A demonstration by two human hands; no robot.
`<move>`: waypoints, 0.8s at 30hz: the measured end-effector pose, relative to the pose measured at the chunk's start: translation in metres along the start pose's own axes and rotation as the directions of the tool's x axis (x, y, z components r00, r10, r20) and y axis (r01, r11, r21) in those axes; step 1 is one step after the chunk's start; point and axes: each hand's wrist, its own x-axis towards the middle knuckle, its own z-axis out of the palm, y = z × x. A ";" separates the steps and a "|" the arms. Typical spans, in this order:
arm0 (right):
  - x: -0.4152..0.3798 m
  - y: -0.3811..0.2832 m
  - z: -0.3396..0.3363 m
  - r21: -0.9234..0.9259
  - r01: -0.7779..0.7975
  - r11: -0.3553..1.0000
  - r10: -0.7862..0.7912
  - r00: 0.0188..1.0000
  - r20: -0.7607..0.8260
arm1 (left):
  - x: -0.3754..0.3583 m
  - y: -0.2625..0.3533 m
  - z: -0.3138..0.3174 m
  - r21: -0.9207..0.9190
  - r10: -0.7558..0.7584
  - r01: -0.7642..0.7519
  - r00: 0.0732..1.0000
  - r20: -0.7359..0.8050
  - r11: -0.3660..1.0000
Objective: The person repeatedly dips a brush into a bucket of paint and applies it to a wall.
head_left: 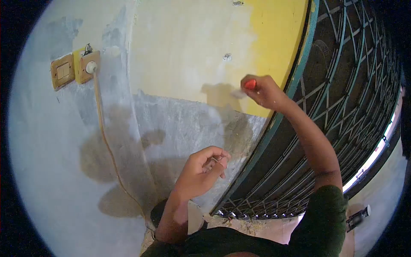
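Note:
My right hand (266, 93) is closed around the red handle of a scraper (239, 93), raised in front of the yellow part of the wall (274, 47). Its pale flat blade points left, toward the wall surface; whether it touches cannot be made out. Lower down, my left hand (203, 171) hovers before the grey, bare section of wall (180, 124). Its fingers are curled in toward the thumb, and what lies between them, if anything, is too small to name. Two small rough marks show on the wall above.
On the left wall are a switch plate (63, 71) and a socket (87, 66) with a plug, whose cord (107, 145) hangs to the floor. A folding metal gate (338, 85) stands at right. Beneath my left arm is a round container (195, 216); debris (252, 227) litters the floor.

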 end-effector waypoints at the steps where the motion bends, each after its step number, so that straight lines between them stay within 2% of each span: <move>1: 0.010 0.004 -0.003 -0.001 0.021 1.000 -0.021 1.000 -0.008 | 0.003 0.001 0.001 -0.001 0.001 -0.001 1.000 -0.002 1.000; 4: 0.039 0.012 -0.021 -0.043 0.089 0.995 -0.089 0.996 0.004 | 0.008 0.002 0.004 -0.004 0.006 -0.006 1.000 0.007 1.000; 6: 0.053 0.005 -0.038 -0.290 0.332 0.897 -0.336 0.941 0.038 | 0.008 0.004 0.004 -0.009 0.005 -0.005 1.000 0.017 1.000; 8: 0.061 -0.008 -0.055 -0.413 0.308 0.857 -0.374 0.923 -0.088 | 0.007 0.006 0.005 0.038 -0.027 0.026 0.999 0.031 0.999; 9: 0.060 -0.022 -0.064 -0.366 0.201 0.909 -0.271 0.951 -0.151 | 0.006 0.004 0.004 0.036 -0.034 0.032 0.999 0.034 0.999; 12: 0.053 -0.035 -0.078 -0.536 0.243 0.809 -0.317 0.947 -0.049 | 0.007 -0.001 0.003 0.021 -0.034 0.033 0.999 0.028 0.999; 13: 0.049 -0.034 -0.073 -0.535 0.248 0.808 -0.315 0.948 -0.037 | 0.007 -0.003 0.003 -0.006 -0.036 0.036 0.999 0.020 0.999; 15: 0.039 -0.024 -0.053 -0.626 0.163 0.763 -0.203 0.979 0.007 | 0.008 -0.006 0.005 -0.035 -0.038 0.038 0.999 0.007 0.999; 16: 0.039 -0.014 -0.041 -0.690 0.071 0.720 -0.063 0.997 0.036 | 0.008 -0.005 0.007 -0.048 -0.065 0.065 0.998 0.015 0.997; 18: 0.030 0.017 -0.010 -0.701 0.206 0.683 -0.262 0.965 0.027 | 0.007 -0.009 0.011 -0.057 -0.099 0.100 0.995 0.028 0.993; 19: 0.023 0.026 -0.001 -0.699 0.200 0.687 -0.257 0.966 0.024 | 0.008 -0.012 0.014 -0.083 -0.107 0.109 0.994 0.031 0.991; 21: 0.007 0.021 0.026 -0.770 0.270 0.578 -0.320 0.943 0.090 | 0.007 -0.016 0.018 -0.110 -0.129 0.133 0.991 0.037 0.985; 22: -0.002 0.022 0.041 -0.802 0.281 0.527 -0.305 0.943 0.130 | 0.008 -0.017 0.019 -0.103 -0.129 0.133 0.991 0.044 0.986; 24: -0.023 0.012 0.067 -0.804 0.315 0.504 -0.160 0.949 0.271 | 0.008 -0.020 0.021 -0.099 -0.129 0.134 0.990 0.050 0.986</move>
